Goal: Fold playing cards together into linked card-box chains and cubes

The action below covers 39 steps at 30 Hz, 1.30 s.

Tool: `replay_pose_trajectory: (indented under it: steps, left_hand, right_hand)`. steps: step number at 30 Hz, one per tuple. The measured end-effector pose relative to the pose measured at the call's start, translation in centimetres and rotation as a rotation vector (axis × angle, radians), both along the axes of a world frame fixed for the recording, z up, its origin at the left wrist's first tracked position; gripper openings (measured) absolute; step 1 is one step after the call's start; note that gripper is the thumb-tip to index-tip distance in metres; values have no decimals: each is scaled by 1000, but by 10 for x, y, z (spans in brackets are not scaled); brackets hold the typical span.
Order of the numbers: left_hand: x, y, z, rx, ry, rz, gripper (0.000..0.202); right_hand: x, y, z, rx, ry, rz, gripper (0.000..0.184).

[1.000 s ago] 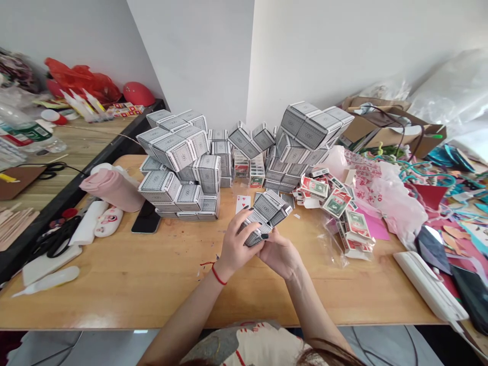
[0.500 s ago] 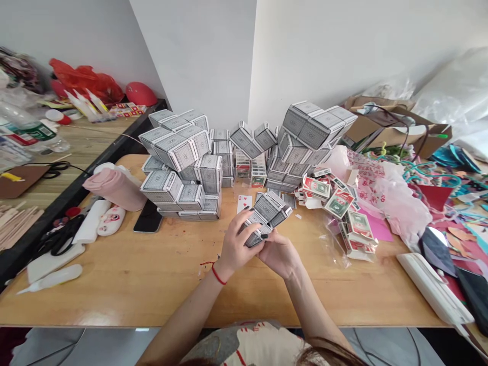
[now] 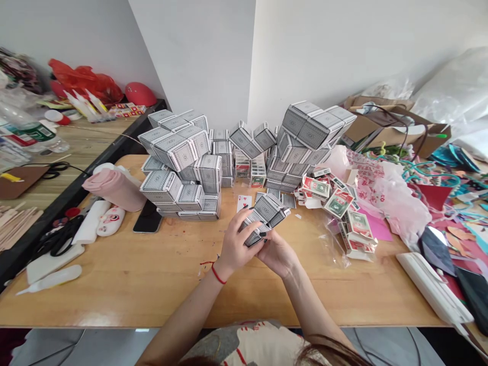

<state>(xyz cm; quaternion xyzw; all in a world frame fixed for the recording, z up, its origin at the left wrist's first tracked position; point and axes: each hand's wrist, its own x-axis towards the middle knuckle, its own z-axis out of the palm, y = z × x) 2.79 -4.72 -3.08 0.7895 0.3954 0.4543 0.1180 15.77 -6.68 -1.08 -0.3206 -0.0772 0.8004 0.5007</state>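
Note:
Between both hands, above the table, is a tilted block folded from grey-backed playing cards; it looks like box shapes joined together. My left hand grips its left side, fingers spread over the top face. From below and to the right, my right hand supports it, thumb pressed on its lower edge. Palms and undersides are hidden. Just behind the block lies a face-up heart card. Some grey-backed cards lie partly hidden behind it. Stacks of similar card blocks stand at left and right.
Opened card cartons and a pink-printed plastic bag lie at right. Two upright cartons stand at the back. A phone, pink cup, scissors and glue bottle are at left. A white device sits near the right edge.
The held card block has tipped very slightly, with a small shift of the fingers. Both hands keep their hold; the stacks have not moved.

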Motion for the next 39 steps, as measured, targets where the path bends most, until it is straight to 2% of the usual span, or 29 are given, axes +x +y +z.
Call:
replay_pose_trajectory:
  steps: [9,15,19,23,27,33,39]
  left_hand:
    - [-2,-1,0,-35,-6,1,31]
    - [-3,-2,-3,-73,-18,-29,31]
    - [-5,-1,-9,-104,-49,-59,31]
    - [-7,-1,-9,-84,-56,-80,28]
    - [-8,0,-3,-62,-38,-99,26]
    - [-5,-1,-1,-83,-93,-34,21]
    - [-4,-2,-3,-177,-201,46,18]
  right_hand:
    - [-9,-1,8,-1,-94,-92,36]
    - [-14,-5,13,-2,-137,-194,52]
    - [-19,-8,9,-19,-210,-253,56]
    - [-17,-8,5,-47,-157,-204,52]
    - [-10,-8,8,-45,-64,-146,49]
    - [-7,-8,7,-3,-70,-106,45]
    - [-7,-8,0,24,-123,-76,52]
